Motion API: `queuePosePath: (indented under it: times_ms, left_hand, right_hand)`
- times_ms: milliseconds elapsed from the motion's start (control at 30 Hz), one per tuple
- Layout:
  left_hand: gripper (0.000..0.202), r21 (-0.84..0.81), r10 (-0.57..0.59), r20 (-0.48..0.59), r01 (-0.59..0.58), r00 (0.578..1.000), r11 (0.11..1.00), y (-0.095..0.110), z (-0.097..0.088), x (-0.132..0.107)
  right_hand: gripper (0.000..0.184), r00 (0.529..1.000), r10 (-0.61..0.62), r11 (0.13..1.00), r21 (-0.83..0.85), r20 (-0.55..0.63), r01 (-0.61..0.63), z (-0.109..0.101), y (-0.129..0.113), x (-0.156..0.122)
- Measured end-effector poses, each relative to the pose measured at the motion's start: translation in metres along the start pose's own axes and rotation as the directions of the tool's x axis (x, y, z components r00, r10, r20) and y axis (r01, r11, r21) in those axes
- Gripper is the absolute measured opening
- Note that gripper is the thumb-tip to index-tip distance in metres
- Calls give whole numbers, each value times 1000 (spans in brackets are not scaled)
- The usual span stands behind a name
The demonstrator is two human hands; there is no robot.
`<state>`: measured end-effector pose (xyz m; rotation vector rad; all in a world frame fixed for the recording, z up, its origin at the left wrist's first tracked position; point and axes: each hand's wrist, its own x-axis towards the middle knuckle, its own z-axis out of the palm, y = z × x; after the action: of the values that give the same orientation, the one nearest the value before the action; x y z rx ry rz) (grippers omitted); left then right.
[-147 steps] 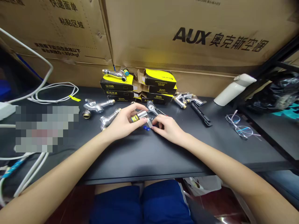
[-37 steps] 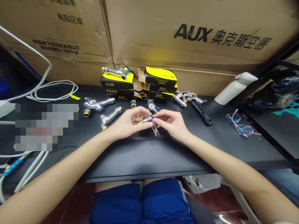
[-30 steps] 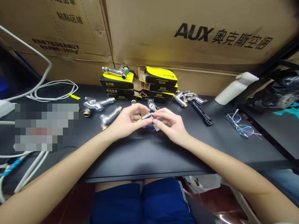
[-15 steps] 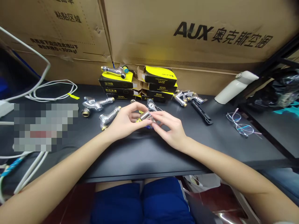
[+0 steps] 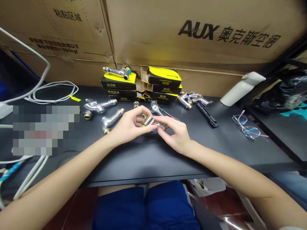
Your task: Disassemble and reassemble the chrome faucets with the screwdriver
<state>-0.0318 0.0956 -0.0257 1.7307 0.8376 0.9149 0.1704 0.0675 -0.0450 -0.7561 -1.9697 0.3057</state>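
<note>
A: What's the scene?
B: A matte black tabletop (image 5: 148, 159); yellow-and-black cardboard boxes (image 5: 141, 84) stand at twelve o'clock from the hands.
A: And the hands?
B: The left hand (image 5: 129, 124) curls closed; the right hand (image 5: 176, 135) pinches with bent fingers; both grip a short shiny chrome cylindrical fitting (image 5: 148, 120) between them, at the table's centre.

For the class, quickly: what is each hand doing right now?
Left hand: closed, holding a short chrome tap fitting.
Right hand: closed, pinching the same fitting with its fingertips.
</note>
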Motion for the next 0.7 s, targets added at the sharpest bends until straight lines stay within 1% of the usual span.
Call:
queuePosePath:
  times_ms: [233, 433, 700]
  left_hand:
    - [28, -113, -3, 56, 10, 998, 994, 0, 1, 2]
    - [28, -120, -23, 72, 32, 997, 992, -1, 1, 2]
    - [34, -118, -37, 82, 46, 996, 992, 1, 1, 2]
  right_hand:
    - [20, 999, -36, 999, -3, -35, 35, -2, -2, 4]
    - [20, 999, -33, 999, -2, -31, 32, -2, 0, 4]
    - [20, 999, -24, 1000, 19, -23, 24, -5, -3, 5]
